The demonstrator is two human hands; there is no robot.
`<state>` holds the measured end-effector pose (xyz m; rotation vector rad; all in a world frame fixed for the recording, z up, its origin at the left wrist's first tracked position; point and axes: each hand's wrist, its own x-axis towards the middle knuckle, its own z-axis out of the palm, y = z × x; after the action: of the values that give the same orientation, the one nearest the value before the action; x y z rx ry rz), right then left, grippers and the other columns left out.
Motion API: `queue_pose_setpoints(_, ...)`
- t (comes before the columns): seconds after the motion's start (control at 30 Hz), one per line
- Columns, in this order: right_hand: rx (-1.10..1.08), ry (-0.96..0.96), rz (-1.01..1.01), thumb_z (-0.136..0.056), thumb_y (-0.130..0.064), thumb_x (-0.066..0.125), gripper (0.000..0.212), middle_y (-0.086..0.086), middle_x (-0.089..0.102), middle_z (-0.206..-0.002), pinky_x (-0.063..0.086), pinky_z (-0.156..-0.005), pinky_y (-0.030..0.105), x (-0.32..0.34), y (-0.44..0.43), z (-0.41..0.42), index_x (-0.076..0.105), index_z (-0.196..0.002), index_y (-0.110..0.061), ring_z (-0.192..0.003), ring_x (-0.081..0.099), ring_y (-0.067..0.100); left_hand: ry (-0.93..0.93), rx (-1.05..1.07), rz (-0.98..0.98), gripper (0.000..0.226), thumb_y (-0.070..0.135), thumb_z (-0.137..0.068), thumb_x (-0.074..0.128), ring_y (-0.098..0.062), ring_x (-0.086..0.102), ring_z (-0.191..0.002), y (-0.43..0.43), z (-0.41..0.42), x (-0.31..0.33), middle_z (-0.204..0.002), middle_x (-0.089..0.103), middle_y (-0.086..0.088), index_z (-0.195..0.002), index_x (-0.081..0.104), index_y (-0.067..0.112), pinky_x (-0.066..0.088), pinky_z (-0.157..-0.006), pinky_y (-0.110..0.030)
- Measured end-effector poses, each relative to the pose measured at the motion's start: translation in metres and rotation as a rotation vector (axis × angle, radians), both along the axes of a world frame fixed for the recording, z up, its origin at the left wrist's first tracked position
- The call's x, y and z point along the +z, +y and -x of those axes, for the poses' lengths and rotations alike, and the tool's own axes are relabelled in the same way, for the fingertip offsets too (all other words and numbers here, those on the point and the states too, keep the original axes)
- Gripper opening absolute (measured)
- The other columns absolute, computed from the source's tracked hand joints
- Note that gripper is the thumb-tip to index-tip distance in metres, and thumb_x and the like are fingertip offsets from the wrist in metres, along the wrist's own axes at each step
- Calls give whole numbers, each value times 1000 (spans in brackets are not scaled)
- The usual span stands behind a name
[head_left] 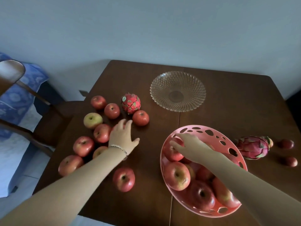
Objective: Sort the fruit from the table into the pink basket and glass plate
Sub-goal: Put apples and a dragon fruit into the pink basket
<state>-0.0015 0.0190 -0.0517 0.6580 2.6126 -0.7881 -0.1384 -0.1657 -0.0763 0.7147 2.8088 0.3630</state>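
Pink basket [228,141] sits near table [146,201] edge, full of apples; right hand [190,146] fingers clamp one apple [171,154] inside. Left hand [123,137], fingers spread, covers loose apples [83,145]. Right dragon fruit [253,147] lies lengthwise, tip right; glass plate [177,91] is behind.

Item count:
- Apples on the table [211,115], outside the basket: at least nine visible, eight red and one yellow-green apple [93,120].
- Apples in the pink basket [226,141]: at least five; the arm hides part of the pile.
- Dragon fruits: two.
- Small dark red fruits: two.
- Glass plate [177,91]: one.
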Motion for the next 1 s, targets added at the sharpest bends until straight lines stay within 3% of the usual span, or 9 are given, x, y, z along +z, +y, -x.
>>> queue_pose_setpoints(0.1,-83,276,-40,-93,-38,49,48,7,50,-136,30,-106,32,15,-4,33,47,-134,-14,-129,39,23,-86,-13,413,96,56,-74,65,-28,18,-142,-9,33,-3,-156,13,-11,-146,15,19,24,-114,-40)
queue_pose_setpoints(0.2,-54,391,-41,-89,-30,55,46,8,52,-131,33,-105,31,16,-14,87,49,-131,-11,-125,42,23,-71,-137,537,95,58,-71,66,-28,27,-136,-7,49,-7,-149,26,-9,-145,18,23,28,-108,-39)
queue_pose_setpoints(0.3,-6,165,-87,-84,-33,60,60,11,42,-137,36,-104,38,-6,-34,138,39,-135,-9,-129,38,27,-65,-180,566,91,55,-71,67,-27,32,-132,-3,55,-13,-143,34,-6,-143,20,24,31,-105,-38)
queue_pose_setpoints(0.37,-18,-23,-113,-79,-40,68,81,11,34,-141,37,-102,40,-29,-48,161,25,-141,-9,-132,34,27,-75,-197,577,90,51,-73,68,-27,32,-132,-3,58,-18,-143,34,-7,-144,19,23,30,-105,-38)
queue_pose_setpoints(0.47,-87,-90,-49,-76,-43,71,100,11,29,-146,38,-102,40,-57,-59,181,9,-147,-11,-135,33,28,-46,-240,576,89,45,-76,67,-28,33,-132,-7,62,-24,-144,32,-9,-145,16,22,30,-105,-37)
queue_pose_setpoints(0.7,-179,-61,78,-64,-41,78,84,5,38,-130,45,-93,36,-53,-45,165,35,-135,-25,-118,48,28,-28,-233,428,92,41,-71,71,-26,35,-128,-12,56,-26,-141,34,-7,-145,17,25,30,-105,-34)
queue_pose_setpoints(0.83,-376,212,313,-64,-42,79,69,0,45,-114,45,-79,23,-5,-18,127,43,-119,-23,-95,52,14,-181,-53,75,88,40,-65,75,-27,40,-122,-2,36,-9,-137,35,-4,-139,30,28,37,-102,-34)
queue_pose_setpoints(0.93,-559,413,453,-73,-35,75,50,-5,51,-95,49,-55,14,36,11,80,43,-110,-25,-74,55,5,-209,-106,-114,83,32,-65,78,-26,45,-119,14,18,9,-136,29,-2,-136,36,29,38,-102,-32)
queue_pose_setpoints(1.0,-685,503,568,-78,-30,71,40,-3,54,-97,50,-46,16,48,29,45,50,-112,-28,-71,61,10,-205,-146,-221,83,28,-64,80,-23,45,-120,26,5,19,-135,29,-2,-136,39,28,37,-104,-29)
